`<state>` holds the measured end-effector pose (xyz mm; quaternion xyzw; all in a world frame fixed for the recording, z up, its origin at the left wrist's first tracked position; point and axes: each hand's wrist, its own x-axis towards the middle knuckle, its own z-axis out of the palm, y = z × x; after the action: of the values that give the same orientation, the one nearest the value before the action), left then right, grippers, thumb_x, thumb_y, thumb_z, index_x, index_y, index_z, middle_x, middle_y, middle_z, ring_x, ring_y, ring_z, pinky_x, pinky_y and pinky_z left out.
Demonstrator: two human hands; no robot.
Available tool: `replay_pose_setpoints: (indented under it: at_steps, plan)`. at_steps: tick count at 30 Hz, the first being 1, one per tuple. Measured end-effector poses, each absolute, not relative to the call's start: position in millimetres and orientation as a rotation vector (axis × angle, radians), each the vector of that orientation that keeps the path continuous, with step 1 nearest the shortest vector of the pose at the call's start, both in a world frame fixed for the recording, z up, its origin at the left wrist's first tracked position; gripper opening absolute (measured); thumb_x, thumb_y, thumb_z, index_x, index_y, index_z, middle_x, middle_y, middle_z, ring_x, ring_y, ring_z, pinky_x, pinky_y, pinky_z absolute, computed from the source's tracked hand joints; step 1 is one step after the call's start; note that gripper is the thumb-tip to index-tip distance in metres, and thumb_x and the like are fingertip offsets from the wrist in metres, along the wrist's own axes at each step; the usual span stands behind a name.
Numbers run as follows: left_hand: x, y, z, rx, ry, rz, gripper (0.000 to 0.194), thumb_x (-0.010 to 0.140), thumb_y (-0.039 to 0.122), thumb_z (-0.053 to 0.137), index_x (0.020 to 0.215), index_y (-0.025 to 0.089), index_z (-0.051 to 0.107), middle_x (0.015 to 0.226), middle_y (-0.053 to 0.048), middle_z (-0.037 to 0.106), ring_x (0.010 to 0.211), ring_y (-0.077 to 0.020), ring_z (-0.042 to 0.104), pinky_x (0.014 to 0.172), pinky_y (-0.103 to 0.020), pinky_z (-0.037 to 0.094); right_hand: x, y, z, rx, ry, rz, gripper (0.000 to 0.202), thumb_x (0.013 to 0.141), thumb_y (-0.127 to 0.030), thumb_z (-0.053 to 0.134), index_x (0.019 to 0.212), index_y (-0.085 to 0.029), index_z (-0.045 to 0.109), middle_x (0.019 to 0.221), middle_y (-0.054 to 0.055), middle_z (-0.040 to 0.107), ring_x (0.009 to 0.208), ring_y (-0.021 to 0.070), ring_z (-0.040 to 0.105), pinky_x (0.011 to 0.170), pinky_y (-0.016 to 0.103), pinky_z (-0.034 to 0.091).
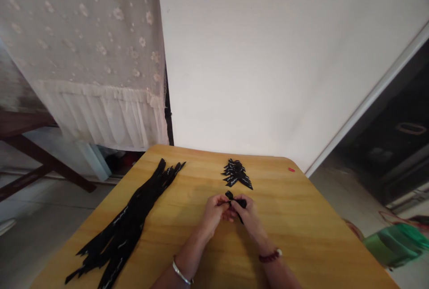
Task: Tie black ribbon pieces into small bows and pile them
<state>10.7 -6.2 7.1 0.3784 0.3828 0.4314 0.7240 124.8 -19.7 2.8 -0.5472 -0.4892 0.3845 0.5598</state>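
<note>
Black ribbon (241,202), pinched between your left grip (213,212) and right grip (249,215), slants just your side of the ribbon stack (236,173).

The long ribbon strips (134,215) and the folded ribbon pieces (236,173) are showing white script on black; the held ribbon (241,203) is looking black. The counter (298,222) is displaying yellow-brown grain, the curtain (100,49) pale flowers.

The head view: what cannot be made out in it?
In the head view:
Small black ribbon: partly hidden by the left hand and right hand.
White lettering on the long black ribbons: too small and blurred to read.
These ribbons' nearest tip: cut off by the bottom edge.
Green translucent object: too blurred to identify.
</note>
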Motion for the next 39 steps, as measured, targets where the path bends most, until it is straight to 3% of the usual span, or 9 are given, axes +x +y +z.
replay_pose_setpoints:
  at_steps: [8,13,18,22,26,33,39]
  plan:
    - [9.2,-7.2,7.7,0.786,0.826,0.943,0.023,0.057,0.025,0.060,0.068,0.015,0.043,0.055,-0.002,0.061,0.049,-0.0161,0.061,0.048,-0.026,0.047,126.4,-20.5,4.5,-1.316,-1.151,0.875,0.016,0.061,-0.031,0.061,0.063,-0.016,0.056,0.056,-0.001,0.055,0.054,0.0135,0.051,0.052,0.025,0.042]
    - [4.7,-7.8,15.6,0.815,0.916,0.941,0.030,0.059,0.035,0.060,0.076,0.015,0.046,0.066,-0.003,0.062,0.040,-0.0139,0.058,0.032,-0.018,0.038,128.8,-21.3,7.6,-1.329,-1.181,0.850,0.015,0.063,-0.031,0.060,0.063,-0.017,0.057,0.054,-0.001,0.054,0.051,0.0136,0.049,0.048,0.024,0.039]
    - [2.4,-9.6,23.6,0.888,1.020,1.112,0.036,0.065,0.048,0.052,0.075,0.014,0.049,0.049,0.003,0.054,0.023,-0.0068,0.042,0.022,-0.015,0.027,127.0,-20.7,11.9,-1.317,-1.210,0.767,0.015,0.058,-0.029,0.064,0.064,-0.016,0.058,0.060,0.001,0.058,0.057,0.0151,0.051,0.055,0.026,0.041]
    - [7.6,-9.6,17.9,0.902,1.023,0.998,0.030,0.058,0.040,0.061,0.069,0.014,0.049,0.047,0.005,0.052,0.023,-0.0070,0.041,0.021,-0.016,0.024,122.1,-21.7,12.3,-1.257,-1.273,0.880,0.014,0.060,-0.029,0.063,0.063,-0.016,0.057,0.058,0.000,0.057,0.056,0.0143,0.051,0.055,0.026,0.041]
    - [8.6,-6.5,12.9,0.850,1.031,1.067,0.027,0.059,0.038,0.060,0.064,0.013,0.052,0.039,0.006,0.047,0.024,-0.0074,0.042,0.024,-0.016,0.027,123.0,-22.9,10.5,-1.176,-1.222,1.039,0.018,0.059,-0.025,0.065,0.073,-0.017,0.057,0.068,0.001,0.061,0.064,0.0154,0.054,0.059,0.026,0.042]
    - [4.7,-6.7,17.6,0.707,0.849,1.068,0.035,0.061,0.046,0.059,0.069,0.012,0.054,0.057,0.001,0.056,0.032,-0.0079,0.048,0.026,-0.017,0.029,126.0,-24.1,13.3,-1.095,-1.184,1.124,0.014,0.066,-0.027,0.060,0.075,-0.017,0.057,0.072,0.003,0.061,0.066,0.0158,0.055,0.060,0.025,0.042]
    - [6.2,-5.8,11.8,0.698,0.791,1.028,0.024,0.048,0.022,0.071,0.064,0.009,0.059,0.051,0.000,0.055,0.044,-0.0081,0.051,0.038,-0.018,0.038,123.9,-23.4,13.1,-1.079,-1.181,1.125,0.017,0.063,-0.028,0.062,0.076,-0.018,0.057,0.070,0.002,0.061,0.066,0.0167,0.056,0.064,0.028,0.044]
